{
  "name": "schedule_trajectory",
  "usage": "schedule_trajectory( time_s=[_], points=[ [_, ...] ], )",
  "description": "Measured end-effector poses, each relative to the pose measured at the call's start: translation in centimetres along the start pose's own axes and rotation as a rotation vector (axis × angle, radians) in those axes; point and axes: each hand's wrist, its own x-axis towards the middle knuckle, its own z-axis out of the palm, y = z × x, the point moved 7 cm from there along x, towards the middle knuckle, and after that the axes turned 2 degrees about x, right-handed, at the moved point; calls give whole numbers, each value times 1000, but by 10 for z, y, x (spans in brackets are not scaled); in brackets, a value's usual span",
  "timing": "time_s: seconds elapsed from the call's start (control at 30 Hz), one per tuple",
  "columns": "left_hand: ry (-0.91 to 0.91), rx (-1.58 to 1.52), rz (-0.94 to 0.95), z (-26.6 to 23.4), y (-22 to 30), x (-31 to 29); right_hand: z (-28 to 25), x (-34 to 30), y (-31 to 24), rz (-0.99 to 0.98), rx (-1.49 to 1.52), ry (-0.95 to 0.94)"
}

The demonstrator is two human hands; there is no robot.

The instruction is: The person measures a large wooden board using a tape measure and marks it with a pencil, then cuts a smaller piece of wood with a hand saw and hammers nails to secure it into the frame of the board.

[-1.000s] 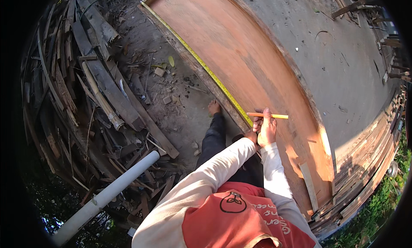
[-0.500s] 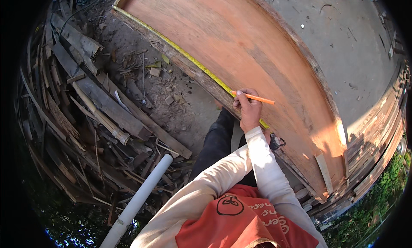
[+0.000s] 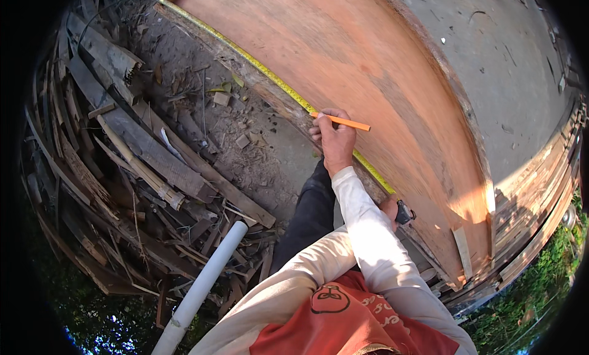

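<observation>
A long wooden panel with a raised rim [image 3: 270, 36] lies at a slant before me, its inner face reddish brown. Along its near edge runs a yellow tape blade [image 3: 257, 65], stretched from the far left corner to the dark tape measure case [image 3: 404, 214]. My right hand [image 3: 337, 143] is closed round an orange pencil [image 3: 348, 121], whose tip rests at the blade. My arms cross, the right one on top. Partly hidden behind the right sleeve, my left hand [image 3: 389, 209] is closed at the tape measure case by the panel's near edge.
Old boards and scrap wood [image 3: 141, 146] are heaped on the left. A white pipe [image 3: 202, 281] slants up at lower left. More stacked planks [image 3: 534, 214] lie at the right, beside green plants [image 3: 552, 263]. Concrete floor [image 3: 491, 79] lies beyond the panel.
My right hand and the pencil have moved up and left along the tape blade. The tape measure case and my left hand have shifted slightly down and right.
</observation>
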Motion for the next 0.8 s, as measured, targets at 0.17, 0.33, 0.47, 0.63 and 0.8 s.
schedule_trajectory(
  time_s=[0.17,0.33,0.47,0.63,0.8],
  points=[
    [156,-40,-43,4,15,-7,11,18,14,-6,-37,53],
    [154,-15,-26,0,27,-8,22,27,20,10,-82,59],
    [194,-21,-98,3,30,-11,29,34,23,-43,-107,51],
    [202,-62,-103,0,35,-10,34,37,26,-37,-69,58],
    [192,-82,-117,-1,34,-5,35,41,26,-51,-61,77]
  ],
)
